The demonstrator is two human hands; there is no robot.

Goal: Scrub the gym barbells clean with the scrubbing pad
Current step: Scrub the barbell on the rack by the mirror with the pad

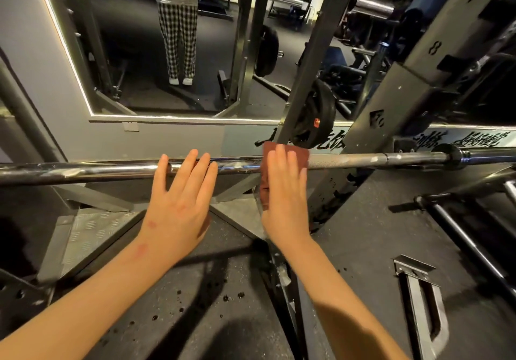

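A steel barbell [349, 160] runs level across the head view, resting in a rack, with white smears near its middle. My left hand [181, 200] lies flat on the bar with straight, spread fingers. Just to its right, my right hand [284, 192] presses a reddish-brown scrubbing pad [272, 147] over the bar with straight fingers. The pad drapes over the bar, its lower part hanging below my palm.
A grey rack upright [418, 86] with numbered holes rises at the right. A black weight plate [321, 113] hangs behind the bar. A wall mirror [167, 52] reflects a standing person. Black rubber flooring [195, 303] lies below.
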